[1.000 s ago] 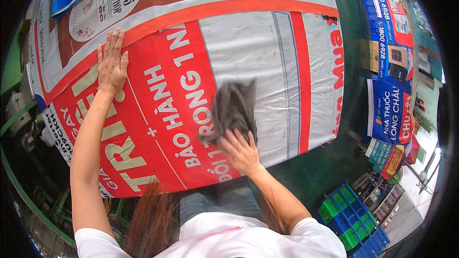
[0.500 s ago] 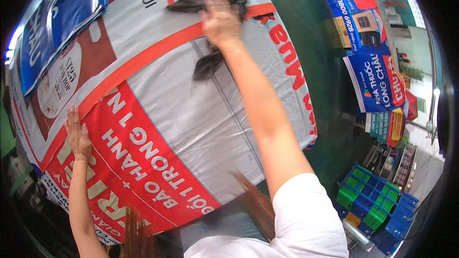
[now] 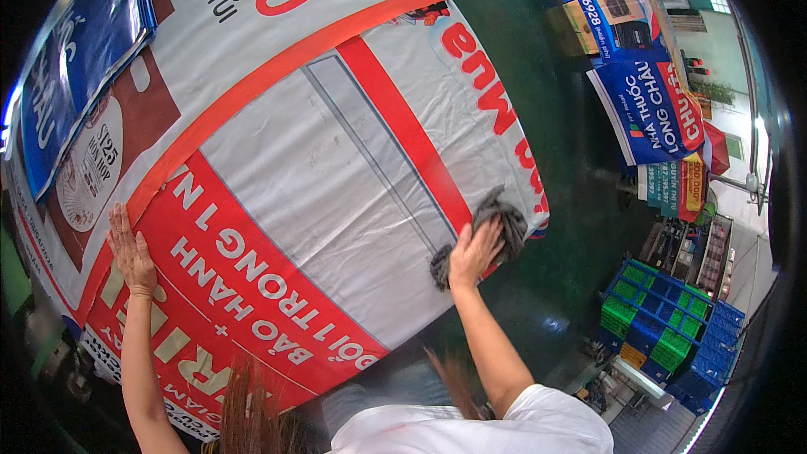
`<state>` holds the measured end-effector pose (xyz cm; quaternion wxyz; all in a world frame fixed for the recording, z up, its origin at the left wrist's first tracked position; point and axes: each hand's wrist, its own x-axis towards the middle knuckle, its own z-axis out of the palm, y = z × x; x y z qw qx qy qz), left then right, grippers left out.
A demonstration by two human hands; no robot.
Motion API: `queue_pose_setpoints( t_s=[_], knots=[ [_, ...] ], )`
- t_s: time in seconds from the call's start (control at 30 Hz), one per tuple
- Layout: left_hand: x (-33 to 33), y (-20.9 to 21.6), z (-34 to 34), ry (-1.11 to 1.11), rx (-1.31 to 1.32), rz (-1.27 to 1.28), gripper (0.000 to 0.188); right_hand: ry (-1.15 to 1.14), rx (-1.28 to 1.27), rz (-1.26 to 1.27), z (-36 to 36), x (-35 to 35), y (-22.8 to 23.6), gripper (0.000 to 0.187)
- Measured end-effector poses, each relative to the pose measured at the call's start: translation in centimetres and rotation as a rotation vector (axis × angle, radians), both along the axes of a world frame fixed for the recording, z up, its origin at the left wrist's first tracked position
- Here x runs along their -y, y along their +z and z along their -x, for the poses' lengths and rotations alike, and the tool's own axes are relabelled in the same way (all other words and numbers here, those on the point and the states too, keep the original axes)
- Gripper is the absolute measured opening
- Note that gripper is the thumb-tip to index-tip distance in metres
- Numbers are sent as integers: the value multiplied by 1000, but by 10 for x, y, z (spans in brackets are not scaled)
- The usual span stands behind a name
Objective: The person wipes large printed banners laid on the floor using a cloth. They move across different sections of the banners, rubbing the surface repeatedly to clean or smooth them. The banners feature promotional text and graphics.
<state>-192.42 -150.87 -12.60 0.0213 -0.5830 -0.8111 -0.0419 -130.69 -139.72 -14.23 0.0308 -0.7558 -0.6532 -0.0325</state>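
Observation:
My right hand presses a crumpled dark grey cleaning rag onto the right edge of a large printed banner sheet. The rag bunches out above and to the left of the fingers. Flat on the sheet's left part lies my left hand, its fingers stretched out and holding nothing. The banner is white, red and brown, with an orange-red strip running across it. Shallow wrinkles and faint dark smudges show on its white area.
Folded blue banners lie on the far left of the sheet. Beyond the dark green floor, more blue printed sheets lie at the right. Green and blue plastic crates stand at the lower right. Strands of hair hang near the front edge.
My right hand has swept the rag from the far middle of the sheet toward me and to its right edge. The left hand stays flat on nearly the same spot.

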Motion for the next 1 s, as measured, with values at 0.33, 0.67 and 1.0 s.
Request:
queue_pose_setpoints(
  t_s=[0.33,0.67,1.0],
  knots=[
    [1,-4,2,-7,30,-32,55,893,-257,28,258,-117,53,42],
    [1,-13,8,-3,-1,-41,53,892,-394,-96,100,-141,10,42],
    [0,-27,22,-5,25,-83,55,734,-303,15,144,6,42,44]
  ],
)
